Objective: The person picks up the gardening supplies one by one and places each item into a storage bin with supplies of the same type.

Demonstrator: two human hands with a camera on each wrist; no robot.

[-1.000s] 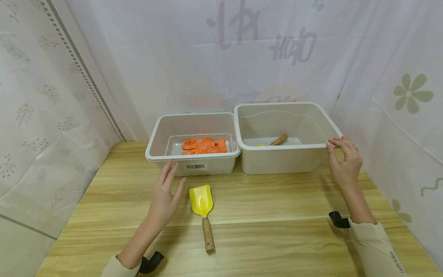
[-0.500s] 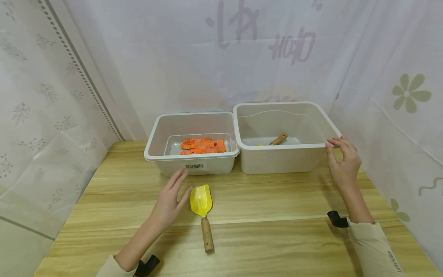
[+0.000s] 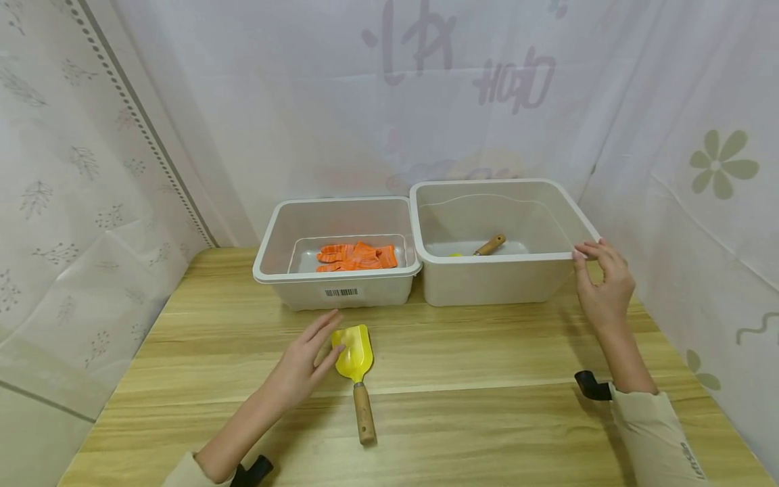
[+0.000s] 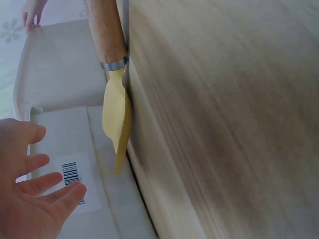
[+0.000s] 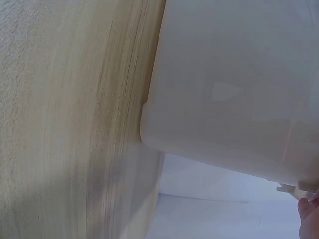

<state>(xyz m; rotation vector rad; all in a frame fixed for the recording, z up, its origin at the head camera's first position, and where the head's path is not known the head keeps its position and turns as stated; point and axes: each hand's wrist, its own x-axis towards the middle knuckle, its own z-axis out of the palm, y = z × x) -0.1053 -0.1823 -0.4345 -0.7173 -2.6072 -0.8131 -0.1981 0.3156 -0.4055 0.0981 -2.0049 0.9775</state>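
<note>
A yellow hand shovel (image 3: 356,353) with a wooden handle lies on the table, blade toward the bins. My left hand (image 3: 304,365) hovers just left of its blade, fingers spread and relaxed; in the left wrist view a gap shows between this hand (image 4: 35,184) and the shovel (image 4: 117,112). At the front right corner of the larger white bin (image 3: 487,281), my right hand (image 3: 605,284) holds the rim between thumb and fingertips. Inside that bin lies a second tool with a wooden handle (image 3: 490,245), its yellow part mostly hidden by the front wall.
Left of the larger bin stands a lower white bin (image 3: 298,294) with a barcode label. Orange gloves (image 3: 358,257) lie in it. Both bins stand on the wooden table (image 3: 462,419) near the back curtain (image 3: 274,101).
My left hand has come down and right, from the front of the lower bin to beside the shovel's blade. My right hand stays at the larger bin's rim.
</note>
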